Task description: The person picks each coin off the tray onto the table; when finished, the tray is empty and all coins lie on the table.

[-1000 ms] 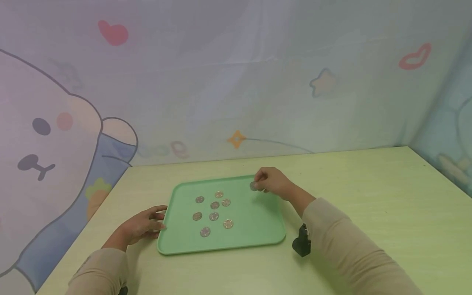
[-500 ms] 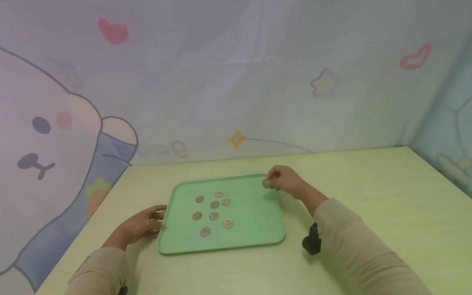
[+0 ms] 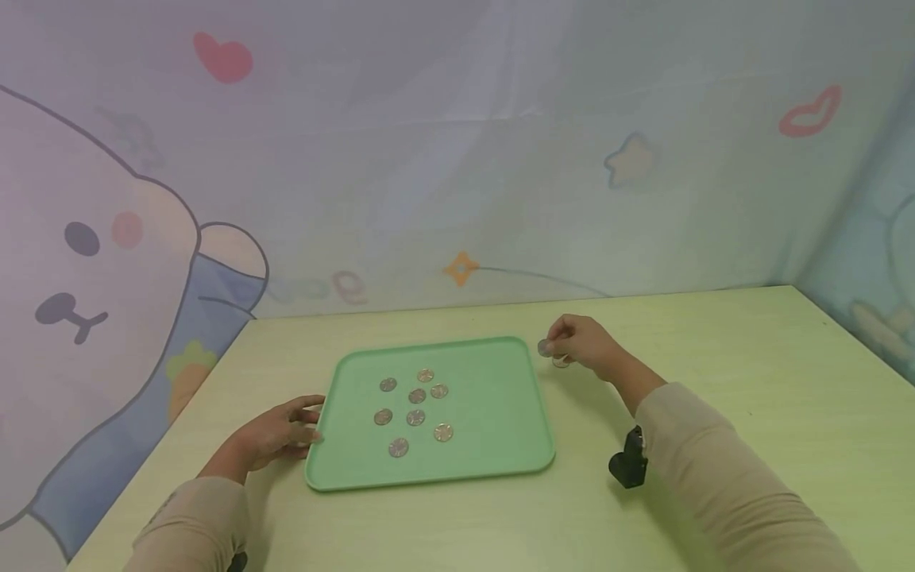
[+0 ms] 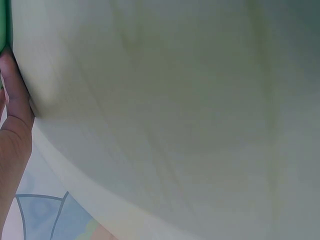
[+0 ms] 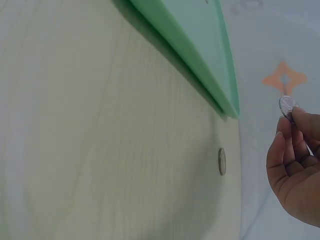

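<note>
- Right hand (image 3: 582, 343) pinches a small round silver coin (image 3: 545, 347) at its fingertips, fingers curled; the coin is held above the table, just past the tray's far right corner.
- Directly under that grip, a second coin (image 3: 561, 362) lies flat on the table (image 3: 715, 357), just beside the tray rim, apart from the hand.
- Tray (image 3: 493, 445): pale green, smooth plastic, rounded corners, raised lip. It sits to the left of the grip. Eight loose coins (image 3: 415, 417) lie scattered on its left half, well apart from the held one.
- Left hand (image 3: 275, 437) rests flat on the table, fingers relaxed and straight, tips touching the tray's left edge; holds nothing.
- Table: light yellow-green wood grain, matte.
- Right wrist view only: held coin (image 5: 286, 106) shows its thin edge and shiny face; the table coin (image 5: 222, 161) seen nearly edge-on; tray lip (image 5: 200, 65) in profile.
- Left wrist view: mostly blurred tabletop, a finger (image 4: 15, 95) against a sliver of green.
</note>
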`<state>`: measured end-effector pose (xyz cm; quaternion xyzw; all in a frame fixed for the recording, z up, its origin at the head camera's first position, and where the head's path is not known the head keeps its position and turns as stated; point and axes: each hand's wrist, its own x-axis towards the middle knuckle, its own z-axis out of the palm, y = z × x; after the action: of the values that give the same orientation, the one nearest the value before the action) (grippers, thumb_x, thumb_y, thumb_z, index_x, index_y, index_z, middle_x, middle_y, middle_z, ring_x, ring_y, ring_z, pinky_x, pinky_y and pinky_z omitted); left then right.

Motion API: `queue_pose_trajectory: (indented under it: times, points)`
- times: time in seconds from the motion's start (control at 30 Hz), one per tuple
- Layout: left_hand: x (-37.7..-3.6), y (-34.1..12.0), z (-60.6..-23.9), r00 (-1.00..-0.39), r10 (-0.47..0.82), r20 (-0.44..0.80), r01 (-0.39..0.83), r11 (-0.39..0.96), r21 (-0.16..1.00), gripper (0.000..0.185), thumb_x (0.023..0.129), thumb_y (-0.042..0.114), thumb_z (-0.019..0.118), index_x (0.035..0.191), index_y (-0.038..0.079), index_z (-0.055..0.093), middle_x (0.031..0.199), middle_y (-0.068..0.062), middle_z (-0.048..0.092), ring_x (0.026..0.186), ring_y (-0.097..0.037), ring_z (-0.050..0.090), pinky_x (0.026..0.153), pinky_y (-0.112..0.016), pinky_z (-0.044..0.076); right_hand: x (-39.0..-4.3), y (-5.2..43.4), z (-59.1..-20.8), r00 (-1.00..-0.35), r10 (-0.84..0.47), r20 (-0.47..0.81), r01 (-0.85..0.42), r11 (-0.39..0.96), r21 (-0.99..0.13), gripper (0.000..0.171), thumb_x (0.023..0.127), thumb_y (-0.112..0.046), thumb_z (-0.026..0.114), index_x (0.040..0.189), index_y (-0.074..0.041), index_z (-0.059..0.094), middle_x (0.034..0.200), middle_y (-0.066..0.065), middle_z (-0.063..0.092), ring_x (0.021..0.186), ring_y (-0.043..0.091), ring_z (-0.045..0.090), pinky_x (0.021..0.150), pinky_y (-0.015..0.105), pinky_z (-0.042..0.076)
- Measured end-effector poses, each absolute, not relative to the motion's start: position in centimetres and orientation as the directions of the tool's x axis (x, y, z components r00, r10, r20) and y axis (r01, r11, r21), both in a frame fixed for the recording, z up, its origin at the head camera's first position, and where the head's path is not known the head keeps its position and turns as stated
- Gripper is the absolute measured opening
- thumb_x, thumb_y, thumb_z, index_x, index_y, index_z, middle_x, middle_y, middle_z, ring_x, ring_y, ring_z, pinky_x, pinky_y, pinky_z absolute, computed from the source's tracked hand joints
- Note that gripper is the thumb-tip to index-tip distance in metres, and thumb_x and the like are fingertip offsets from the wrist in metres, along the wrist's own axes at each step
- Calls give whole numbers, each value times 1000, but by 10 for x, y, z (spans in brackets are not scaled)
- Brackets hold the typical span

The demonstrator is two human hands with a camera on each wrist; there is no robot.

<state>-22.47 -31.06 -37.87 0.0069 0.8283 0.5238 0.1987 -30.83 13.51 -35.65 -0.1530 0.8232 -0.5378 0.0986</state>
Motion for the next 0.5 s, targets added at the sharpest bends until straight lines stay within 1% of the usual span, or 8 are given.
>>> queue_pose_trajectory:
  times: [0.3, 0.5]
  points:
    - [-224, -310, -380, -923, 217, -318, -193, 452, 871, 68, 80, 7, 58, 134, -3, 18, 121, -24, 29, 91, -19, 49, 75, -35, 44, -311, 151, -362, -947, -321, -9, -134, 420, -898, 21, 84, -11, 55, 96, 4, 47, 87, 11, 54, 84, 30, 52, 75, 38, 43]
    - [-224, -309, -380, -924, 212, -319, -198, 447, 872, 68, 79, 6, 58, 134, -2, 18, 122, -24, 29, 90, -19, 49, 75, -35, 44, -312, 161, -365, -953, -304, -11, -128, 436, -891, 23, 84, -11, 54, 97, 6, 46, 87, 14, 53, 79, 23, 51, 74, 37, 43]
